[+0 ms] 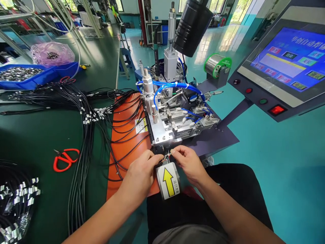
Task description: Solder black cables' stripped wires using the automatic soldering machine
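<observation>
At the front edge of a metal machine (162, 130), my left hand (142, 173) pinches the end of a black cable with thin wires showing. Close to its fingertips, my right hand (189, 164) is closed in a pinch at the same wire ends; what lies between those fingers is too small to name. Just below the fingertips sits a white plate with a yellow arrow (168, 181). Several black cables run over an orange mat (127, 135) left of the machine. A bundle of black cables (85, 149) with silver connectors lies on the green table.
Red scissors (66, 160) lie on the green table (50, 135). More cables with connectors (21, 200) are at the lower left. Blue trays (43, 76) hold small metal parts. A solder spool (217, 65) stands behind the machine, and a control screen (291, 61) is at the right.
</observation>
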Motion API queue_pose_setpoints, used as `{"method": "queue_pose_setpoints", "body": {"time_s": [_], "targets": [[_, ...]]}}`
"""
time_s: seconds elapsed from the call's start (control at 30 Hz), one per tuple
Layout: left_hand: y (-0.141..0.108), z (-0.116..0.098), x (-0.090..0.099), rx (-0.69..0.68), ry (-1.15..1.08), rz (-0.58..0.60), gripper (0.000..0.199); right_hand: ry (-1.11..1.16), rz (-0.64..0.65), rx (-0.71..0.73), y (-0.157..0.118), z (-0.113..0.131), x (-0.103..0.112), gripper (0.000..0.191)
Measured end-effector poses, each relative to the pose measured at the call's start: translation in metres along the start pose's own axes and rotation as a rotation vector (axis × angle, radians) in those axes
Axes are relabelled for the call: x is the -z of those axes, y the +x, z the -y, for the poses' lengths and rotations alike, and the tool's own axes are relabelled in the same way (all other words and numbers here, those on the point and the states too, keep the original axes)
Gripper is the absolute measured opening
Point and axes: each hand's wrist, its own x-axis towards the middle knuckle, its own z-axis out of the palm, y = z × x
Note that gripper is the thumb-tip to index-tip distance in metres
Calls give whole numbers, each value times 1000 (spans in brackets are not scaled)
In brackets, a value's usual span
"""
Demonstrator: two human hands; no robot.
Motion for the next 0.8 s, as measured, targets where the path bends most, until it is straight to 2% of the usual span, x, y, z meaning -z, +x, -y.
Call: {"method": "queue_pose_setpoints", "body": {"time_s": [0.43, 0.8], "targets": [[2, -1, -3, 53, 51, 14, 38, -39, -26, 16, 0, -5, -2, 35], [2, -1, -3, 94, 75, 35, 38, -14, -35, 0, -2, -5, -4, 30]]}}
